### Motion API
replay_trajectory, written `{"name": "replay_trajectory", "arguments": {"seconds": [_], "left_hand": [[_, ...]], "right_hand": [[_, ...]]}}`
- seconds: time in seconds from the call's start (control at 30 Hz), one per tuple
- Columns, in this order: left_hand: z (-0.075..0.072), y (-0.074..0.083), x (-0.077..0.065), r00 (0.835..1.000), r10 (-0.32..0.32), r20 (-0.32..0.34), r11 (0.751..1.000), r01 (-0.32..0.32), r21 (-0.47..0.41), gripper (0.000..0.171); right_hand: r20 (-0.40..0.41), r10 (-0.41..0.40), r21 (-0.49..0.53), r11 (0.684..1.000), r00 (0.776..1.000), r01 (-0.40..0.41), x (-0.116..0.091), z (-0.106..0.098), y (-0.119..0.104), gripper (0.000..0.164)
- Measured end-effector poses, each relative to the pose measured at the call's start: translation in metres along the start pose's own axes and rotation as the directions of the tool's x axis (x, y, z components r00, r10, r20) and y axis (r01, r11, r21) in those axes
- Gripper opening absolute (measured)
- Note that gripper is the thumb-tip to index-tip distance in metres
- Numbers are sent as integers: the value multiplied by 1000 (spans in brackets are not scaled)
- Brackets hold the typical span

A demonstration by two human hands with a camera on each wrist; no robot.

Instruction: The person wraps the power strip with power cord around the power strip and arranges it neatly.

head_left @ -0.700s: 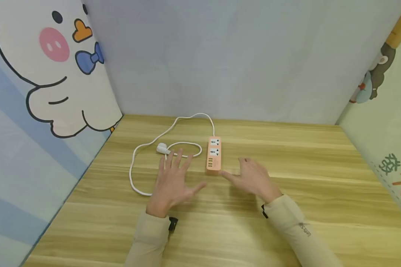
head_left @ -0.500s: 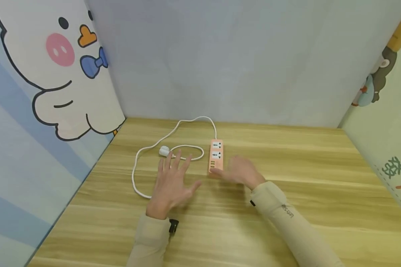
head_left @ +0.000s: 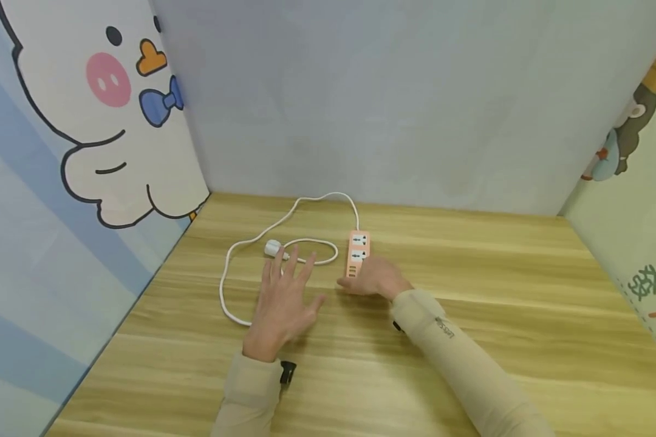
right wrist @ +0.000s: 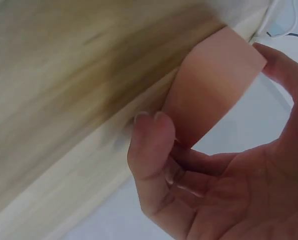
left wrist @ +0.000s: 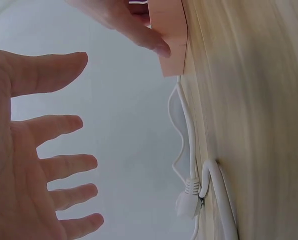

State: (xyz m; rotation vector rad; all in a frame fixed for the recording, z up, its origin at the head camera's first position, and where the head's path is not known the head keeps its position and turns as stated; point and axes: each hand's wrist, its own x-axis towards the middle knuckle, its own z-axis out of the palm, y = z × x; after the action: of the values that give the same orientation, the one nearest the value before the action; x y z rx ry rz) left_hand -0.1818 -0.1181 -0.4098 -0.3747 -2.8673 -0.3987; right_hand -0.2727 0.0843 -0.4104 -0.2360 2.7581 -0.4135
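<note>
Preferably, squeeze the oblong peach power strip [head_left: 358, 249] evenly: right hand [head_left: 376, 278] curled round its sides, left hand [head_left: 285, 308] spread, empty.

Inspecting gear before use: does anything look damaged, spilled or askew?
Nothing visible looks damaged or spilled. Only the white cord seems untidy, sprawling in loose curves between the plug and power strip.

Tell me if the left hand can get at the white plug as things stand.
Probably yes: the left hand, fingers spread, is near the white plug, nothing seems to block the way, and the right hand is off at the orange power strip.
</note>
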Motion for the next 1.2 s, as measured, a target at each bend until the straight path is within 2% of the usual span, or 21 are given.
{"name": "replay_trajectory", "arguments": {"seconds": [0.2, 0.33, 0.43, 0.57, 0.73, 0.87, 1.03, 1.2], "left_hand": [[0, 3, 2, 1000, -1, 6, 1000, 1, -9, 76], [0, 4, -1, 1000, 1, 4, 1000, -1, -9, 76], [1, 4, -1, 1000, 7, 2, 1000, -7, -21, 75], [3, 5, -1, 1000, 19, 9, 999, -18, -37, 73], [5, 5, -1, 999, 21, 33, 998, -19, -54, 65], [7, 6, 0, 999, 22, 39, 998, -20, -58, 62], [6, 9, 2, 999, 40, 24, 997, -39, -62, 60], [5, 13, 7, 996, 76, -50, 994, -79, -71, 57]], "right_hand": [[3, 24, -24, 999, 1000, -24, -5, -7, 11, 38], [-33, -5, 65, 998, 999, 7, -19, -14, 26, 28], [-60, -33, 98, 994, 998, 38, -28, -20, 37, 33], [-87, -49, 92, 994, 995, 57, -40, -24, 47, 39], [-111, -55, 136, 988, 992, 70, -59, -27, 57, 35], [-118, -52, 235, 969, 992, 79, -76, -31, 67, 33], [-135, -95, 332, 934, 986, 135, -97, -42, 80, 38], [-155, -133, 373, 910, 979, 183, -117, -58, 90, 46]]}}
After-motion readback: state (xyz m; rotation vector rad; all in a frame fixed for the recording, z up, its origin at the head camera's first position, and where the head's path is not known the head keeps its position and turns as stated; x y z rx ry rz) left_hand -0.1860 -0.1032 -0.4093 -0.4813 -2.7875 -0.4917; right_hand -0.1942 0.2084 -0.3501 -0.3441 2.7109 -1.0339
